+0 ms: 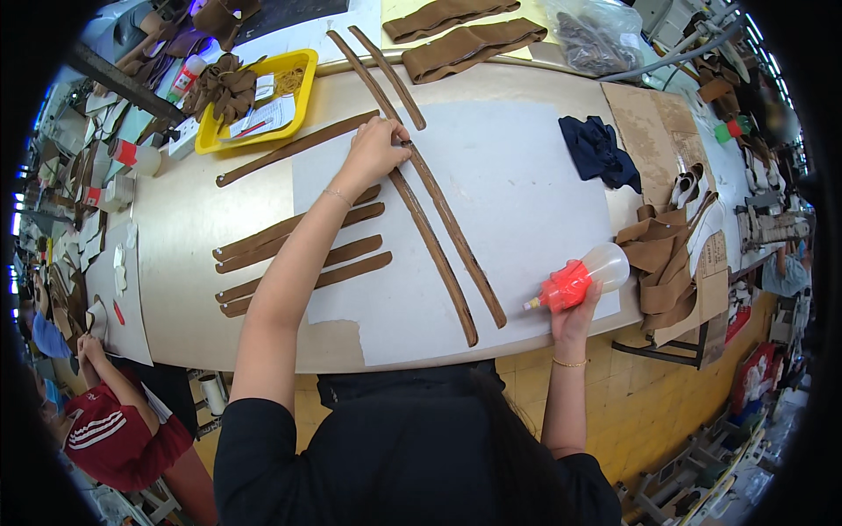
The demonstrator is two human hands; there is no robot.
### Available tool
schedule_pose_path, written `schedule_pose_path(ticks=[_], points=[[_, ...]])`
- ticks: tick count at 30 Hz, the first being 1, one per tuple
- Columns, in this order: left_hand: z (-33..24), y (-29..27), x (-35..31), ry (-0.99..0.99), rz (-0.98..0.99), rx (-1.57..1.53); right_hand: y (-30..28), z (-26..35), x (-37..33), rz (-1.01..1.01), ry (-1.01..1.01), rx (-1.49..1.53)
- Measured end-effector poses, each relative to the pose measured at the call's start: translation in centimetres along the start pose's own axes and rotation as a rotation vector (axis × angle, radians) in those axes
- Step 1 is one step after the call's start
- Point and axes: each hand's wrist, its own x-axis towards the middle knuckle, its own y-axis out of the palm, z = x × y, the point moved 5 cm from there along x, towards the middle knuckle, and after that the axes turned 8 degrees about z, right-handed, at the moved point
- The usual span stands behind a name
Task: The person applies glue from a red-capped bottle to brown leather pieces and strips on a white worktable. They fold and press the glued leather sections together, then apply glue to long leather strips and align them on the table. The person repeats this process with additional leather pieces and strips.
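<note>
My left hand (379, 151) is stretched over the table with its fingertips pinched together on a long brown strip (430, 230). Beside it runs a second long strip (460, 241); both slant toward the front edge, with dark edges. My right hand (579, 312) grips a translucent squeeze bottle (607, 266) wrapped in red, its small nozzle tilted to the left. The bottle hovers near the front right of the table. Several shorter brown strips (351, 273) lie left of the long ones, partly hidden under my left forearm. Another strip (289, 151) reaches up to my left hand.
A yellow tray (307, 96) with brown pieces and paper stands at the far left. Wide brown bands (478, 48) lie at the back beside a plastic bag (596, 39). Dark blue cloth (599, 151) and piled brown bands (662, 263) sit right. A person in red (118, 430) works at left.
</note>
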Motion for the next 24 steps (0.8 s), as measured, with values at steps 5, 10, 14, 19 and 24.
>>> schedule_pose_path(ticks=[5, 10, 14, 19, 24], points=[[-0.8, 0.3, -0.2, 0.092, 0.025, -0.071, 0.0, -0.1, 0.0, -0.068, -0.004, -0.004], [-1.6, 0.4, -0.2, 0.092, 0.047, -0.299, 0.3, 0.5, 0.2, -0.075, -0.009, 0.026], [-2.8, 0.4, 1.4, 0.116, 0.141, -0.421, -0.3, 2.1, 0.8, -0.054, -0.069, 0.075], [-7.8, -0.1, 6.3, 0.192, 0.270, -0.665, -1.8, 2.9, 1.6, -0.169, -0.152, 0.136], [-14.1, 0.9, 15.0, 0.321, 0.338, -0.646, -1.8, 2.1, 2.1, -0.111, -0.180, 0.239]])
